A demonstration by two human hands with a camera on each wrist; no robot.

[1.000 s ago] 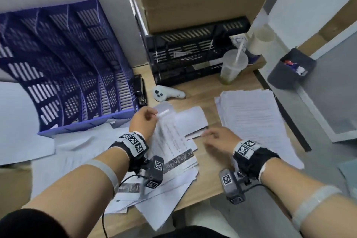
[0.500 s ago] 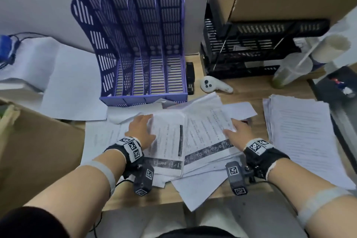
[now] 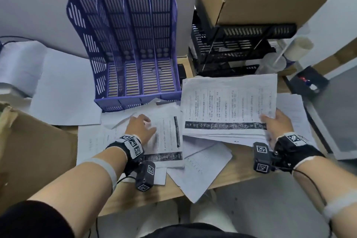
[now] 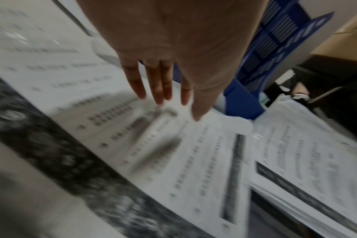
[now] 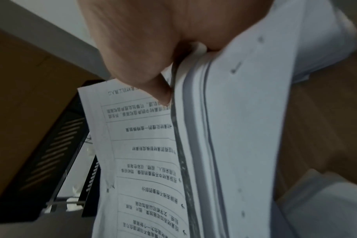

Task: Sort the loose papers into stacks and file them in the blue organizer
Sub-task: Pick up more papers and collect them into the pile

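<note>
Since half a second ago I see the right hand (image 3: pixel 276 125) has pulled a bundle of printed sheets (image 3: pixel 228 106) off the pile and lifted it to the right. On the far left, blank sheets (image 3: pixel 63 91) lie on the tabletop (image 3: pixel 239 174). The blue organizer (image 3: pixel 133 44) stands upright against the wall, its slots holding nothing. Just in front of it my left hand (image 3: pixel 140 127) lies flat on the loose papers (image 3: pixel 168 137), grip slack, fingers (image 4: pixel 159 83) straight. To the right, the right hand's grip is closed on the bundle's edge, thumb (image 5: pixel 153 83) on top. Farther right a neat stack (image 3: pixel 293 110) rests beneath.
</note>
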